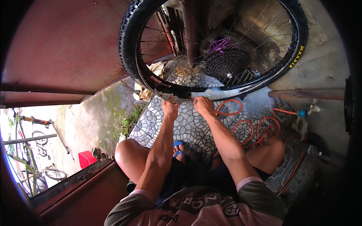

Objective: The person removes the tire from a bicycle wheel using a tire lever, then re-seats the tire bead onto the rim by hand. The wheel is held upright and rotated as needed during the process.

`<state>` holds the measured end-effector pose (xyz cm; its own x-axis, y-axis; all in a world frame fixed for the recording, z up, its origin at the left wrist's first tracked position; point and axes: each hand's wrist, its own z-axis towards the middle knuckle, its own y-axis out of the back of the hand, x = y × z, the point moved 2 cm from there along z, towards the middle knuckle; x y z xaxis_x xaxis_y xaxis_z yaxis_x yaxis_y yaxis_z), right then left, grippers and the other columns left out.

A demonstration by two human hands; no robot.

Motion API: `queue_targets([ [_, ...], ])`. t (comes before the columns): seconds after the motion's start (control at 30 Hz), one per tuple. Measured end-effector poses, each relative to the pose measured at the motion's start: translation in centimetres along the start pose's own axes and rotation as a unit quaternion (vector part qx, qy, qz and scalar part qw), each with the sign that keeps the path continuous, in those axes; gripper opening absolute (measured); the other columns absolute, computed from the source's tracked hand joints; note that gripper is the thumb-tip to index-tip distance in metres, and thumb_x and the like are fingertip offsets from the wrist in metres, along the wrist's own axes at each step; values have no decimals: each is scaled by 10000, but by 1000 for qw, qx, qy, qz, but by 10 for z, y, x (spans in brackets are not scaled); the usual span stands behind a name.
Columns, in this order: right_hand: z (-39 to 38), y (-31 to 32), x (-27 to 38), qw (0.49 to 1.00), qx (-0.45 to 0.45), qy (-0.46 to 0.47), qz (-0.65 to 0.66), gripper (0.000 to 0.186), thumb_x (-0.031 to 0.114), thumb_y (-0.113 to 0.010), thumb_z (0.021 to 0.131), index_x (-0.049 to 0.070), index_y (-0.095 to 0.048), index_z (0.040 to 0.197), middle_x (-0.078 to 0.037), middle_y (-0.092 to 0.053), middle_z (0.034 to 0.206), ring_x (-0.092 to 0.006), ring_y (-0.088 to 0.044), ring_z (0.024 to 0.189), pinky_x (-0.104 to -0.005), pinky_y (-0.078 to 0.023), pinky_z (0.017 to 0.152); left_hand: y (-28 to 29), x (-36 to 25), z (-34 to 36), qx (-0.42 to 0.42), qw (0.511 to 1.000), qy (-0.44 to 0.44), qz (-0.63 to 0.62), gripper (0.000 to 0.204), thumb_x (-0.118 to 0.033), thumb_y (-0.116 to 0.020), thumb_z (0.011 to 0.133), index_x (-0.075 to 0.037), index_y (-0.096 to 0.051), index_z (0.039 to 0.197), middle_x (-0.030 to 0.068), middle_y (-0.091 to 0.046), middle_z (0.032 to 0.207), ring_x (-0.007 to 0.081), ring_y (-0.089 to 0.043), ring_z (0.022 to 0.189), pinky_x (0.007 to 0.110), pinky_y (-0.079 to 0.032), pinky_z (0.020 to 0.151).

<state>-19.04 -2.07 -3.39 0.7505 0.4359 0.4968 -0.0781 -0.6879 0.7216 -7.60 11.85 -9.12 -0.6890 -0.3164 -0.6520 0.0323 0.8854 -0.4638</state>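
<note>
A bicycle wheel (141, 77) with a knobby black tire (130, 62) stands in front of me, its rear cassette (225, 62) and purple hub facing me. Along its lower side the tire edge is pulled away from the rim, and whitish liquid (217, 93) lies in the gap. My left hand (171, 108) is closed on the tire's lower edge, thumb up. A short way to the right, my right hand (204, 106) also grips that edge, with the fingertips partly hidden. Between the hands the edge runs nearly straight.
An orange hose (273, 130) lies coiled on the pebble-patterned floor (151, 120), leading to a tap (315, 108) at the right wall. A reddish metal panel (56, 49) stands at left. Lower left are bicycles (28, 158) and a red container (86, 159). Torn paper (143, 93) lies beside the wheel.
</note>
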Motion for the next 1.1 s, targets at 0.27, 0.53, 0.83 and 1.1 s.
queue_targets([
  [0.27,3,-34,71,986,-85,90,108,241,276,-534,998,138,-667,1143,-240,-740,953,-448,-715,903,-580,-545,814,-2,-22,10,-106,988,8,110,567,-571,-493,1054,-65,-495,1311,164,-640,1212,328,-690,1001,526,-598,810],
  [0.53,20,-37,81,997,-54,8,54,329,342,-499,1020,40,-618,1076,-292,-720,1012,-485,-692,958,-599,-531,854,-3,-15,11,-109,985,-97,91,372,-341,-572,1049,-35,-589,1260,110,-674,1081,275,-685,905,431,-597,719],
  [0.83,25,-26,124,973,-79,106,188,323,344,-555,998,60,-690,1071,-259,-717,1005,-474,-676,949,-522,-537,831,9,-12,13,-29,994,-44,96,315,-227,-580,1010,-21,-591,1247,71,-670,1022,185,-636,866,355,-542,724],
  [1.1,-2,1,230,969,-100,172,146,331,344,-501,991,51,-651,962,-270,-716,923,-489,-689,879,-596,-533,812,78,-10,71,41,973,-169,153,384,-400,-543,1042,-71,-599,1233,56,-660,1074,205,-624,932,408,-547,832],
])
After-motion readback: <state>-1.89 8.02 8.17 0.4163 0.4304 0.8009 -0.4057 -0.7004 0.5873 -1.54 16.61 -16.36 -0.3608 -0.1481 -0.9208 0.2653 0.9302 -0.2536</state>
